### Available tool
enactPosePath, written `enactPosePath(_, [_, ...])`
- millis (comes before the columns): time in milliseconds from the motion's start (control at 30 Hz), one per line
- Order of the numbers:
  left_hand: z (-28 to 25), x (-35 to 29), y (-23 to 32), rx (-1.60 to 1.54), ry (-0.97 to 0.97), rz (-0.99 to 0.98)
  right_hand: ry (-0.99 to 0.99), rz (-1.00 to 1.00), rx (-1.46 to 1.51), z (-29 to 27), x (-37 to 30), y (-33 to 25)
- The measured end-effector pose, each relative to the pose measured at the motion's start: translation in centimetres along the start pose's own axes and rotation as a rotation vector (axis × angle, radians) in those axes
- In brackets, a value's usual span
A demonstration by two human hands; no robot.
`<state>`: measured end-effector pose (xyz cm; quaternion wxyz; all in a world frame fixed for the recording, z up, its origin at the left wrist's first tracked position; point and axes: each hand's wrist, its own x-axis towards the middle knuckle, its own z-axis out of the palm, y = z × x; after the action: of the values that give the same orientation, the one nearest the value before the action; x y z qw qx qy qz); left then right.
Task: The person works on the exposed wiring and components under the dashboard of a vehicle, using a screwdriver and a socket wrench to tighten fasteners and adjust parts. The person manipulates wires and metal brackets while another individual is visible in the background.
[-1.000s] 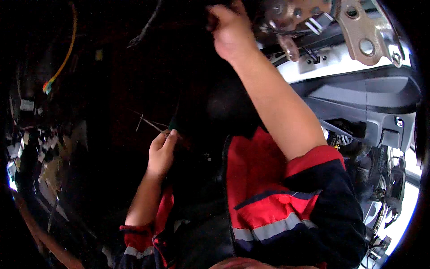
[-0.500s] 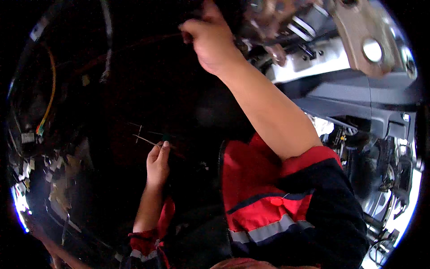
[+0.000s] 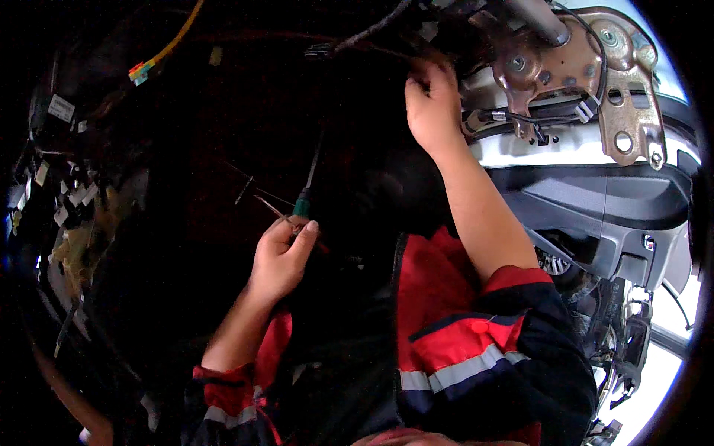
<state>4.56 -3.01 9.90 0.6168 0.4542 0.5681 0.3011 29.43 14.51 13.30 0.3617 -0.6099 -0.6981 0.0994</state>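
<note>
My left hand is closed round a screwdriver with a green handle and a long thin shaft, which points up and away. A thin light-coloured rod also sticks out from its fingers toward the upper left, with fine lines beside it; I cannot make out what these are. My right hand is stretched far forward, beside a brown metal bracket. Its fingers are partly curled, blurred and in shadow, so I cannot see whether anything is in them. A dark cable with a connector lies to its left.
Black cables with a white-marked clip run along the bracket. A grey door panel stands at the right. A yellow cable hangs at upper left, above labelled wiring. Another person's arm seems to show at lower left.
My view has shifted, bringing more of the bracket and door panel in. My right hand now sits farther right, by the bracket. The screwdriver in my left hand now shows clearly.
</note>
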Motion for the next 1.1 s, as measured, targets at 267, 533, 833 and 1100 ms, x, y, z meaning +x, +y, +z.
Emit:
enactPosePath(267, [-0.1,0.2,1.0,0.211,0.059,0.054,0.068,0.256,-0.105,0.2,2.5,0.0])
enactPosePath(533, [-0.1,0.7,0.4,0.515,-0.056,0.044,-0.018,0.604,0.439,-1.0,6.6,0.6])
enactPosePath(833, [0.3,1.1,-0.5,0.552,-0.073,0.047,-0.054,0.764,0.866,-1.7,8.8,-0.6])
enactPosePath(1100, [-0.4,0.0,0.0,0.65,-0.126,0.023,-0.171,0.679,0.742,-1.2,8.8,5.2])
